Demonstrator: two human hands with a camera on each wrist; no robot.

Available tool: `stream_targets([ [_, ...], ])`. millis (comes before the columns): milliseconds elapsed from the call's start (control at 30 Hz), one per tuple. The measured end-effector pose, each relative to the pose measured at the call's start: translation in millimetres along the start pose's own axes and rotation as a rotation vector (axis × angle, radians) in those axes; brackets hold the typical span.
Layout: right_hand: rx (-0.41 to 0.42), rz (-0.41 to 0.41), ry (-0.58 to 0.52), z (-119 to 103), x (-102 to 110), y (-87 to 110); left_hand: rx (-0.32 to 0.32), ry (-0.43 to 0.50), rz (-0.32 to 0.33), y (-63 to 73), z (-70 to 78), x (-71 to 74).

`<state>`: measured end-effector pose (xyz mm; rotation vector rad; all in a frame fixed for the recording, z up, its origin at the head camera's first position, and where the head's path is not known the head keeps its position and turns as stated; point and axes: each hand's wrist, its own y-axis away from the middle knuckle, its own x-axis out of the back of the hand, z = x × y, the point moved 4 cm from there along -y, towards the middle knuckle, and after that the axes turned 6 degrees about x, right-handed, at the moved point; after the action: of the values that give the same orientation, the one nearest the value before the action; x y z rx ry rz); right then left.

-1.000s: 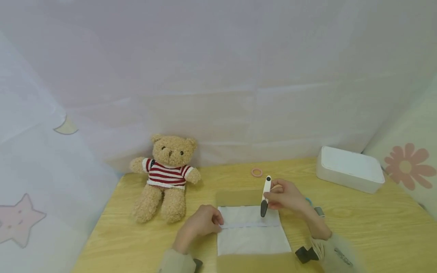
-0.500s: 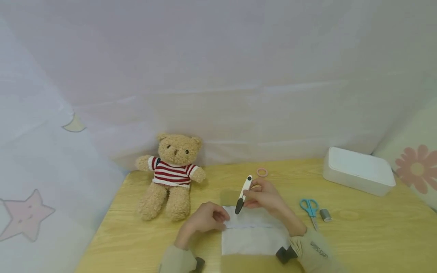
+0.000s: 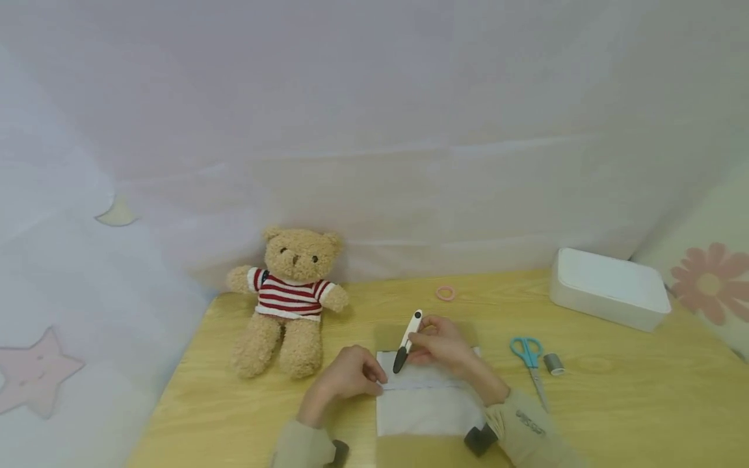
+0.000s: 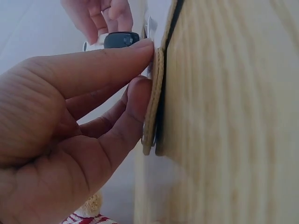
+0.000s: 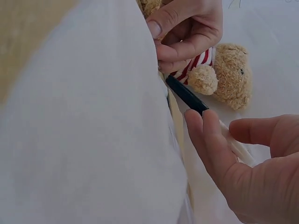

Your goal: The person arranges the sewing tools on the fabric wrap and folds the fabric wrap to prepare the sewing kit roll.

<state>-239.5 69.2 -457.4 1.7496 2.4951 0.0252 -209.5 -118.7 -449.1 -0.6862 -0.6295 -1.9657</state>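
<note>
A white cloth (image 3: 430,416) lies on a brown mat (image 3: 404,448), with a thin line across its middle. My left hand (image 3: 354,374) rests at the cloth's left edge; in the left wrist view its thumb (image 4: 121,60) and a fingertip press there, a gap between them. My right hand (image 3: 445,344) pinches a slim white-handled tool (image 3: 408,341) with a dark end and a black dot near its top. It is tilted over the upper left of the cloth. In the right wrist view the dark end (image 5: 187,94) points toward my left hand's fingers.
A teddy bear (image 3: 289,302) in a striped shirt sits at the back left. A pink ring (image 3: 445,293) lies behind the mat. Blue-handled scissors (image 3: 528,351) and a grey thread spool (image 3: 553,364) lie right of the cloth. A white box (image 3: 610,288) stands at the back right.
My right hand has moved left across the cloth with the tool, toward my left hand. The scissors, earlier mostly hidden behind the right arm, now show. The left hand stays at the cloth's edge.
</note>
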Motion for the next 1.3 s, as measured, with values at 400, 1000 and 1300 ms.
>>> stream_targets([
  [400,-0.022,-0.03,-0.007,8,-10,-1.1,0.003,0.014,-0.001,1.4,-1.6,-0.4],
  [1000,0.037,-0.074,0.099,14,-18,-1.0,-0.037,-0.018,0.012,1.5,4.6,0.2],
  [1300,0.038,-0.111,0.174,13,-20,1.6,-0.012,-0.018,0.001,2.2,8.2,-0.9],
])
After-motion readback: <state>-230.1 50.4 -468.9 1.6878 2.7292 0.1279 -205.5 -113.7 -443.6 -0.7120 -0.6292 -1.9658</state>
